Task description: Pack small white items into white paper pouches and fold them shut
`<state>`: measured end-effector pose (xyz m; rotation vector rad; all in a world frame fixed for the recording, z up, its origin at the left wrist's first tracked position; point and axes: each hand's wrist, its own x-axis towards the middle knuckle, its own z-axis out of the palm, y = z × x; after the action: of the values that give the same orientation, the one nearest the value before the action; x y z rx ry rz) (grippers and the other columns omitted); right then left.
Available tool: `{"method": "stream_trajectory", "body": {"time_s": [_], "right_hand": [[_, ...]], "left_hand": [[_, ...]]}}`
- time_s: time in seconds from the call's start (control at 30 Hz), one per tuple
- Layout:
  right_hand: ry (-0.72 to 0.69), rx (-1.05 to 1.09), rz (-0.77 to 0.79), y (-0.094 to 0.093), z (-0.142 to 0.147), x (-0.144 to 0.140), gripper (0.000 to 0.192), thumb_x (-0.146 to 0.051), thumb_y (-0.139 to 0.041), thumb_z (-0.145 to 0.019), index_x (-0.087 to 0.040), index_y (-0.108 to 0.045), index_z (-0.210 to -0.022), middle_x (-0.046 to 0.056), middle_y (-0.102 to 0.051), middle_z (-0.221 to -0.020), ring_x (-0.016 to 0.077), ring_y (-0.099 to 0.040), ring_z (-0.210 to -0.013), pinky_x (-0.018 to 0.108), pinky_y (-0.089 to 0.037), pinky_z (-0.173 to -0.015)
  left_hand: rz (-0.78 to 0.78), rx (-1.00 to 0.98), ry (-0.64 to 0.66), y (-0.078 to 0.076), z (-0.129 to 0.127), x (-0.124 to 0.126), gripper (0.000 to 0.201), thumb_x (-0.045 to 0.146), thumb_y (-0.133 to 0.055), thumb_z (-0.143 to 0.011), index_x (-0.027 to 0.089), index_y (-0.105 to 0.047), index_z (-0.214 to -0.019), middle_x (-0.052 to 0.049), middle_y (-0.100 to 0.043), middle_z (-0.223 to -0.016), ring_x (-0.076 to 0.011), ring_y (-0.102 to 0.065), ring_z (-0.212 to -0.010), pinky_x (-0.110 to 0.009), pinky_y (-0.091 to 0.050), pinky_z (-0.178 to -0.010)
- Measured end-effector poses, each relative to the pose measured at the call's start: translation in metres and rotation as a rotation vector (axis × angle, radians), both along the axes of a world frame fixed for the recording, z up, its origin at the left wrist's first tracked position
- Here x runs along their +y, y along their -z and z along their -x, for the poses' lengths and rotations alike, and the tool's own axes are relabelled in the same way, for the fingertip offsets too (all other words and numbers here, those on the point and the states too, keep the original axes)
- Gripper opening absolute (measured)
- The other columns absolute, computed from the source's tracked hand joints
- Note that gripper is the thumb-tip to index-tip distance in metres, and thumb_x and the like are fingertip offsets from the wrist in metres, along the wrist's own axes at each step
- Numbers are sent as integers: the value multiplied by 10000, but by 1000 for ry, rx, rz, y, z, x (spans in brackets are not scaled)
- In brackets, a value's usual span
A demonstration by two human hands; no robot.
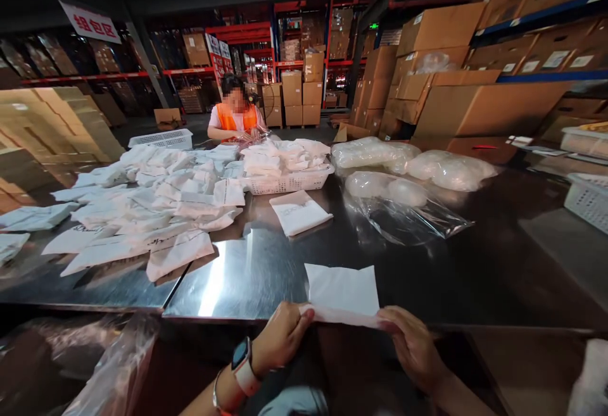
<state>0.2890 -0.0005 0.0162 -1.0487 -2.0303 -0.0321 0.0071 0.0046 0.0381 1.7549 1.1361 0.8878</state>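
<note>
A flat white pouch (342, 289) lies at the near edge of a shiny steel table (247, 277). My left hand (281, 335), with a smartwatch on its wrist, pinches the pouch's near left corner. My right hand (412, 345) pinches the near right corner. Both hands hold the pouch's folded near edge over the table rim. A second white pouch (299, 212) lies alone farther back, in the middle of the table.
Several white pouches (142, 213) are heaped on the left, some in a white basket (289, 182). Clear plastic bags (408, 178) with soft contents lie at the right. A person in an orange vest (235, 117) sits across the table. Cardboard boxes (475, 87) fill the shelves.
</note>
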Motion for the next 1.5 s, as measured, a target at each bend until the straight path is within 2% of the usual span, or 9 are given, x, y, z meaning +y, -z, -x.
{"method": "stream_trajectory", "body": {"time_s": [0.07,0.2,0.5,0.7,0.87,1.3,1.4,1.43,1.5], "right_hand": [[136,77,83,-5,11,-2,419,-429,-309,-975,-239,-650,-822,24,-689,-660,187,-659,-608,287,-532,-585],[283,188,266,-15,24,4,556,-600,-249,-933,-243,-573,-654,17,-587,-494,188,-564,-456,286,-433,-465],[384,221,259,-16,28,21,655,-739,-152,-872,-252,-428,-532,46,-554,-461,185,-508,-445,300,-334,-462],[514,3,212,-5,27,38,590,-512,-147,-951,-251,-457,-522,74,-606,-483,200,-571,-449,310,-300,-467],[571,-78,223,-1,28,45,465,-353,-297,-930,-237,-537,-549,93,-655,-540,219,-627,-497,313,-278,-471],[634,-173,388,-10,36,44,370,-203,-401,-937,-179,-673,-687,126,-722,-727,224,-684,-678,283,-331,-546],[642,-202,431,-15,38,43,371,-193,-395,-946,-169,-690,-723,136,-729,-763,236,-696,-726,281,-352,-567],[639,-212,442,-17,39,42,371,-192,-392,-948,-170,-695,-734,134,-731,-773,236,-698,-737,279,-360,-572],[622,-233,460,-21,40,41,374,-194,-387,-951,-181,-705,-754,118,-737,-800,227,-700,-764,268,-380,-590]], "left_hand": [[-63,39,-134,8,-6,-2,418,510,-435,-918,228,-614,-668,-45,-597,-659,-186,-517,-658,-301,-423,-768],[-149,55,-207,15,-21,6,451,500,-291,-964,224,-627,-846,-68,-633,-749,-204,-537,-682,-310,-373,-686],[-147,86,-365,14,-39,15,358,450,-371,-953,217,-622,-853,-97,-638,-755,-240,-594,-720,-310,-376,-707],[-155,285,-474,17,-44,20,321,381,-384,-960,194,-594,-806,-101,-623,-694,-253,-607,-676,-323,-375,-667],[-186,417,-480,14,-45,20,384,367,-341,-980,171,-620,-803,-137,-671,-753,-263,-637,-724,-318,-380,-647],[-226,750,-560,-14,-45,14,409,389,-345,-994,152,-660,-886,-98,-709,-788,-249,-686,-763,-297,-461,-619],[-473,839,-628,-19,-51,10,291,246,-376,-978,136,-618,-1097,-110,-701,-943,-253,-673,-889,-356,-522,-732],[-614,848,-567,-19,-55,10,296,187,-386,-961,142,-592,-1168,-115,-683,-1057,-259,-643,-1009,-401,-516,-841],[-844,827,-305,-16,-63,14,349,157,-421,-933,175,-556,-1254,-99,-613,-1252,-260,-536,-1209,-476,-419,-1034]]}}
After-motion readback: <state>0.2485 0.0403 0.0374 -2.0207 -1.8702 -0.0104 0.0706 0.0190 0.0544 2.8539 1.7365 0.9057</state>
